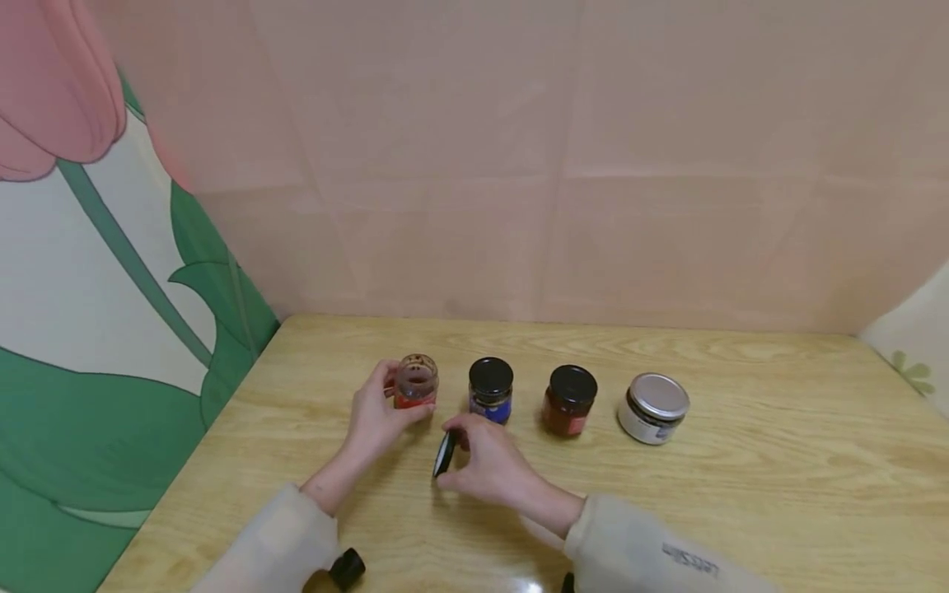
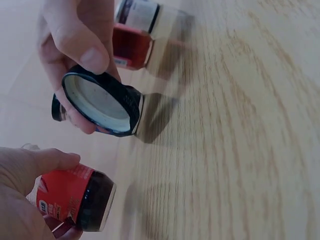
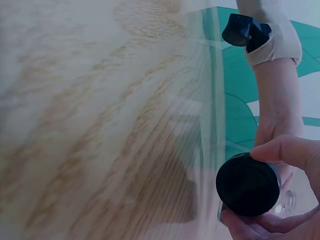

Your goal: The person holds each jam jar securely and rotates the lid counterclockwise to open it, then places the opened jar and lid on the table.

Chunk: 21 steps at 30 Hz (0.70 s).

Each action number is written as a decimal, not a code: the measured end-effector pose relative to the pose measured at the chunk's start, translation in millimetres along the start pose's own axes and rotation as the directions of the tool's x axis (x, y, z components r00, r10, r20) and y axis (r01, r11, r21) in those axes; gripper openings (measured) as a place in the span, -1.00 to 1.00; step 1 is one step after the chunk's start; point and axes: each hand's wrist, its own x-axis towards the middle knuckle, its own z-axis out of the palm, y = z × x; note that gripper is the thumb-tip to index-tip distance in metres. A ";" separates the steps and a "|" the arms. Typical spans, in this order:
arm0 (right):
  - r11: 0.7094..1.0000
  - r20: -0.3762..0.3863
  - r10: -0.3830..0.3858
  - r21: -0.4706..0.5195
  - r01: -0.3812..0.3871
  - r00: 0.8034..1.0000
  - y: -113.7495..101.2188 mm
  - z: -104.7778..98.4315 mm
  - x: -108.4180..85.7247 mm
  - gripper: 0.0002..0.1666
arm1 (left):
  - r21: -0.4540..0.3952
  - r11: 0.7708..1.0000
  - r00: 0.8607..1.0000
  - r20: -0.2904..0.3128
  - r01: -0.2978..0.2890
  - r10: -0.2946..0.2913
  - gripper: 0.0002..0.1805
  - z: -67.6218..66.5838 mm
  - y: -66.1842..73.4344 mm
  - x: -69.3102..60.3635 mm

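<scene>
An uncapped glass jar with a red label (image 1: 415,384) (image 2: 65,192) is gripped around its side by my left hand (image 1: 376,416) (image 2: 25,195). My right hand (image 1: 485,461) (image 2: 82,45) (image 3: 290,185) pinches a black lid (image 1: 445,454) (image 2: 100,102) (image 3: 248,184) by its rim, on edge, in front of the jars and apart from the open jar. The lid's pale inner side shows in the left wrist view, its black top in the right wrist view. Just behind the right hand stands a blue-labelled jar with a black lid (image 1: 491,387).
To the right stand a dark red jar with a black lid (image 1: 569,400) and a white-labelled jar with a silver lid (image 1: 654,408). All are on a wooden table (image 1: 756,461), with a pink cloth backdrop (image 1: 519,165) behind and a tulip-printed cloth (image 1: 96,329) at left.
</scene>
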 end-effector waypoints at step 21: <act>0.995 0.026 -0.064 -0.069 0.066 0.998 -3.5 8.6 7.5 -0.32 | -0.058 0.998 0.999 0.021 -0.035 0.036 -0.34 6.0 -10.8 8.3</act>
